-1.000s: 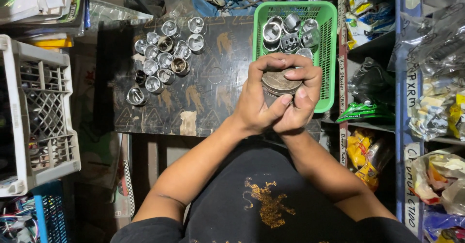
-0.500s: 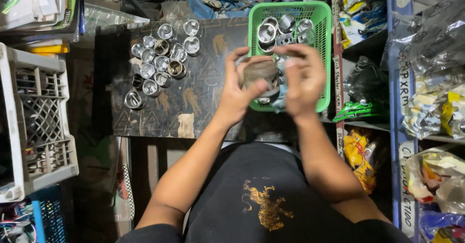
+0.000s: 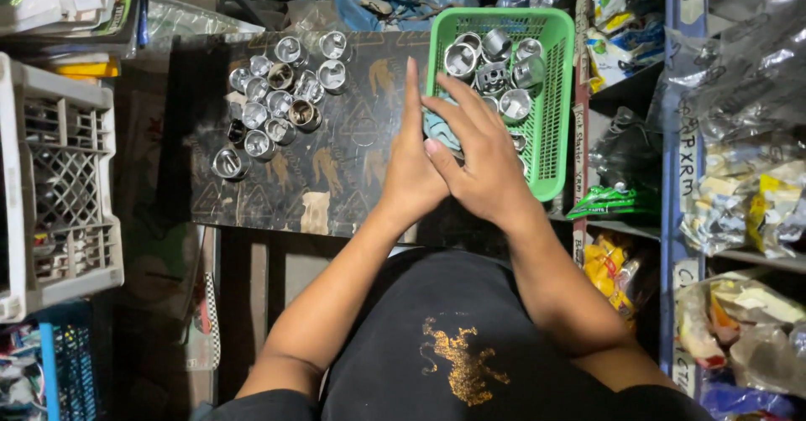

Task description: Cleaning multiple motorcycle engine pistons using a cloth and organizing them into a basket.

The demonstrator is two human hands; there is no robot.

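A cramped parts shop or workshop: shelves [image 3: 672, 177] stuffed with bagged spares, a green basket [image 3: 554, 94] of metal pistons, more pistons [image 3: 273, 102] on a dark worktable [image 3: 336, 177], plastic crates [image 3: 59, 177]

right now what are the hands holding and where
A bluish cloth, pressed between the flat left hand and right hand; whether anything is wrapped inside cannot be told.

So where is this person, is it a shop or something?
Probably a small parts shop or repair workshop. Shiny metal cups crowd a dark board, more fill a green basket, and shelves at the right hold packets in plastic bags.
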